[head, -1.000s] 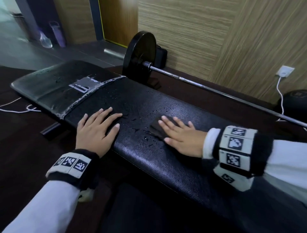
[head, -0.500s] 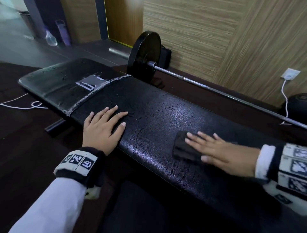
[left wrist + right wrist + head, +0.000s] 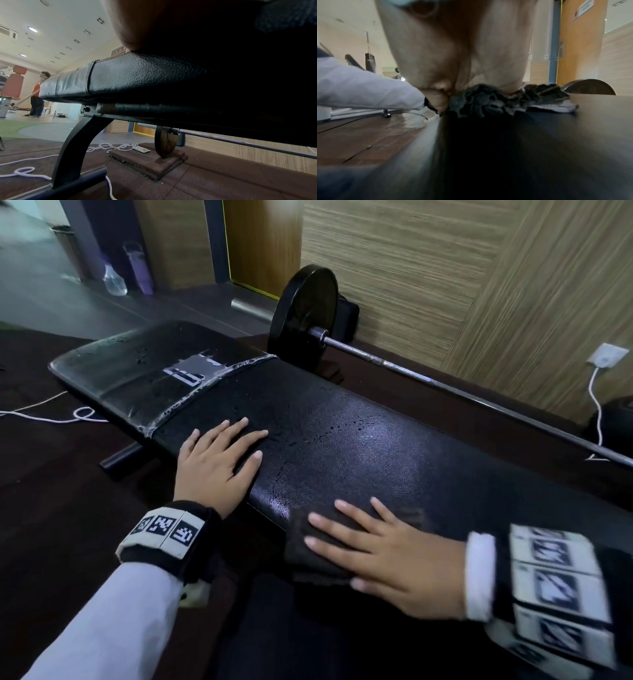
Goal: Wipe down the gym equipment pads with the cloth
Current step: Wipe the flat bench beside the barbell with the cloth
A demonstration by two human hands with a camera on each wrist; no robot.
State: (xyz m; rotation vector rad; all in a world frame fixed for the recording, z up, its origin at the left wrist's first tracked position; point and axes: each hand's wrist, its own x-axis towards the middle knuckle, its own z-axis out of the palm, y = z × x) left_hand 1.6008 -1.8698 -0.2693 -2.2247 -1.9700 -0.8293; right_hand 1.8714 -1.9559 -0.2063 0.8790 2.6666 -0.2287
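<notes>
A long black padded bench (image 3: 359,440) runs from far left to near right, beaded with water drops. My left hand (image 3: 219,460) lies flat on the pad's near edge with straight, spread fingers. My right hand (image 3: 383,549) presses a dark cloth (image 3: 308,556) flat against the pad's near edge, fingers straight. In the right wrist view the cloth (image 3: 488,100) is bunched under my palm (image 3: 453,54) on the pad (image 3: 539,135). The left wrist view shows the pad's side (image 3: 137,75) below my hand (image 3: 154,24).
A barbell (image 3: 445,385) with a black plate (image 3: 301,313) lies behind the bench along the wood-panelled wall. White cord (image 3: 68,416) trails on the dark floor at left. Bottles (image 3: 137,268) stand far back. A person (image 3: 37,94) stands far off in the left wrist view.
My right hand has slid the cloth from the middle of the pad to the right and then back toward its near edge. The left hand has stayed in place.
</notes>
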